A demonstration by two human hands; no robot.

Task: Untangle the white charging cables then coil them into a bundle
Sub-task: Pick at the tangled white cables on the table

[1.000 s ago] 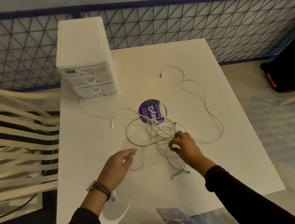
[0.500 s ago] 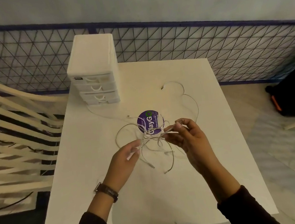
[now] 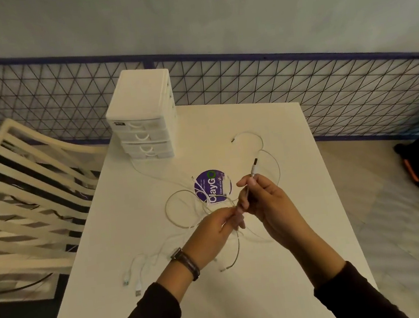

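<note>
White charging cables lie in a loose knot at the centre of the frame, on the table just below the purple sticker. One strand trails up to the drawer unit, and another curls toward the upper right.

A second ago both hands worked low in the knot against the table. Now they are raised close together above it. The right hand has its fingers curled round one cable just beneath its plug, which stands up clear of the fist. The left hand, watch at the wrist, pinches strands right beside it, though blur hides the exact hold.

Two loose ends now show at the lower left of the table, pulled out of the heap.

By my reading, one end has been found and freed, so untangling has properly begun. That cable can likely be drawn through the loops next. Coiling is still some way off.
</note>
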